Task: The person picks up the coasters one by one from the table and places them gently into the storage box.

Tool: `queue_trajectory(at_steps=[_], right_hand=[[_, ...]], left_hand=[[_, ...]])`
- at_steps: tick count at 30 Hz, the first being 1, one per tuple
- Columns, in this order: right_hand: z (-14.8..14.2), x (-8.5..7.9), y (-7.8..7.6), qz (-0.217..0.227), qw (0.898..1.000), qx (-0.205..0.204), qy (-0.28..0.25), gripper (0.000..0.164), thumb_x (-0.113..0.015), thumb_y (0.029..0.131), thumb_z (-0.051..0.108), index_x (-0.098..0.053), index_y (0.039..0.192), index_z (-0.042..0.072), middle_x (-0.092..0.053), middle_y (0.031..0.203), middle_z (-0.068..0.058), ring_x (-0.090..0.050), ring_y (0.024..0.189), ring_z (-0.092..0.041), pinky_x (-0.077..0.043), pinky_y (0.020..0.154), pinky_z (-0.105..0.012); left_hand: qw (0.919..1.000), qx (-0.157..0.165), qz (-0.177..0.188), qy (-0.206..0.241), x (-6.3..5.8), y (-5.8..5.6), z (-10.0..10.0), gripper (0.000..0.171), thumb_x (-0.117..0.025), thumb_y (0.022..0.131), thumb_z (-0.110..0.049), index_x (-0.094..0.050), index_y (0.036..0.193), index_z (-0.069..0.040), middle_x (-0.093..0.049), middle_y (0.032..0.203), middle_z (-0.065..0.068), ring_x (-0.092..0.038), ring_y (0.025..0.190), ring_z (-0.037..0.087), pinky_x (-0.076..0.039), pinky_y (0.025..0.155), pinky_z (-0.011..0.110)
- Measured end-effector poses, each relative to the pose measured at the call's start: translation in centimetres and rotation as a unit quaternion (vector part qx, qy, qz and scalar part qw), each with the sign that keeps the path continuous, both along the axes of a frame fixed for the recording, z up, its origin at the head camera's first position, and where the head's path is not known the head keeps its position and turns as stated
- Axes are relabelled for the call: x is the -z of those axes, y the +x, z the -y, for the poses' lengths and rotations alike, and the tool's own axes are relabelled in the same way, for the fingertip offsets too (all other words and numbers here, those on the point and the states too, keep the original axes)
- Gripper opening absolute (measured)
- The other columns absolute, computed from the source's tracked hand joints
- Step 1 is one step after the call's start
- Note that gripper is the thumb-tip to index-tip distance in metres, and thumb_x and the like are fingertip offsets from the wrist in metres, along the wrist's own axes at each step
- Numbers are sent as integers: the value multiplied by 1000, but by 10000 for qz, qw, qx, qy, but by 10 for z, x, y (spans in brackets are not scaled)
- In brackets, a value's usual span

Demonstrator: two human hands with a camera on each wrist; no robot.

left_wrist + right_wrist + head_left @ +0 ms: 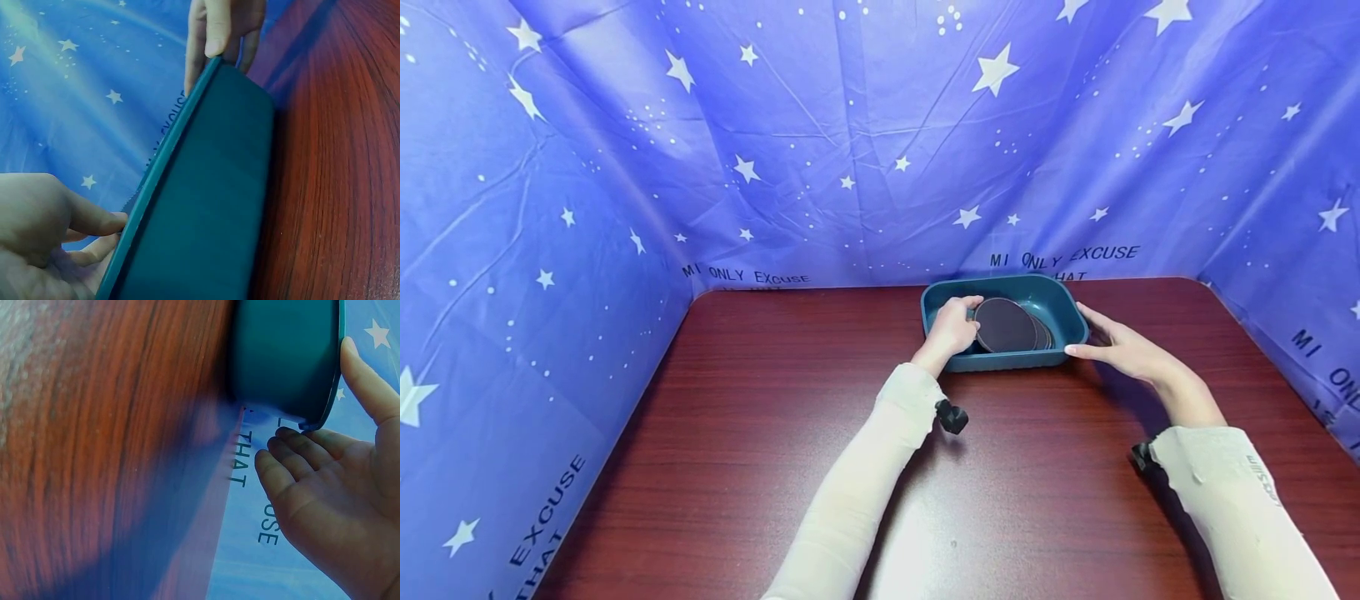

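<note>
A teal rectangular bin (1007, 361) stands on the table near the back curtain. Several dark round coasters (1006, 325) lie in it, overlapping one another toward the right. My left hand (953, 325) reaches over the front left rim and pinches the left edge of the top coaster between thumb and fingers. In the left wrist view the bin's wall hides most of what that hand (47, 237) holds. My right hand (1123, 346) rests at the bin's right end, its thumb on the rim and its fingers extended along the end, palm open in the right wrist view.
The dark red wood-grain table (760, 400) runs to a blue star-printed curtain (820, 150) behind the bin and at both sides. Pale sleeves (857, 492) cover both forearms, with a small black device (952, 417) at each wrist.
</note>
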State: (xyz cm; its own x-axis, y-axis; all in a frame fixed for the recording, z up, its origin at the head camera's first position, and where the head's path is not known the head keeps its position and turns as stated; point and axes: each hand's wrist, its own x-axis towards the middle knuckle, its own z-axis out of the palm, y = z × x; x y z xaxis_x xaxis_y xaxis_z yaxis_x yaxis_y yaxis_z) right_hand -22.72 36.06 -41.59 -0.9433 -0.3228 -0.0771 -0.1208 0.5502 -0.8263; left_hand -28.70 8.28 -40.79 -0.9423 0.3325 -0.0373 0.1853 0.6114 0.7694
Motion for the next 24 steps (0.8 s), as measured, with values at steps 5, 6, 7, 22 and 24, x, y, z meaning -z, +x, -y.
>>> queue_trajectory(at_steps=[5, 6, 7, 22, 24], right_hand=[[0, 0, 0, -2, 10000, 26, 47, 87, -63, 98, 18, -3, 160, 3, -10, 164, -29, -13, 148, -52, -25, 91, 9], [0, 0, 0, 2, 10000, 36, 69, 87, -63, 98, 18, -4, 160, 3, -11, 164, -29, -13, 148, -52, -25, 95, 8], [1, 0, 1, 8, 10000, 40, 69, 87, -63, 98, 18, -3, 160, 3, -10, 164, -29, -13, 148, -52, -25, 105, 3], [0, 1, 0, 98, 9998, 116, 107, 89, -64, 98, 21, -2, 160, 6, -9, 165, -27, -11, 149, -50, -16, 123, -55], [-1, 1, 0, 89, 9998, 112, 108, 89, -64, 98, 21, -3, 161, 7, -9, 165, -26, -12, 150, -49, -17, 125, -44]], left_hand=[[9939, 265, -288, -1035, 1, 1, -2, 48, -57, 101, -15, -48, 149, -14, -52, 151, 4, -46, 142, 20, -46, 113, 32], [9918, 315, -321, -1192, 1, 1, -3, 48, -57, 102, -17, -47, 149, -14, -52, 151, 4, -46, 142, 20, -44, 114, 33], [9898, 356, -326, -1340, 1, 2, -3, 49, -56, 102, -19, -47, 149, -15, -52, 151, 4, -46, 142, 20, -44, 115, 33], [9844, 657, 114, -1627, 2, 4, -7, 56, -53, 103, -28, -35, 156, -22, -43, 158, -1, -42, 145, 17, -40, 118, 34], [9859, 641, 141, -1541, 1, 4, -7, 56, -54, 103, -28, -35, 156, -21, -43, 158, -1, -41, 145, 18, -40, 118, 34]])
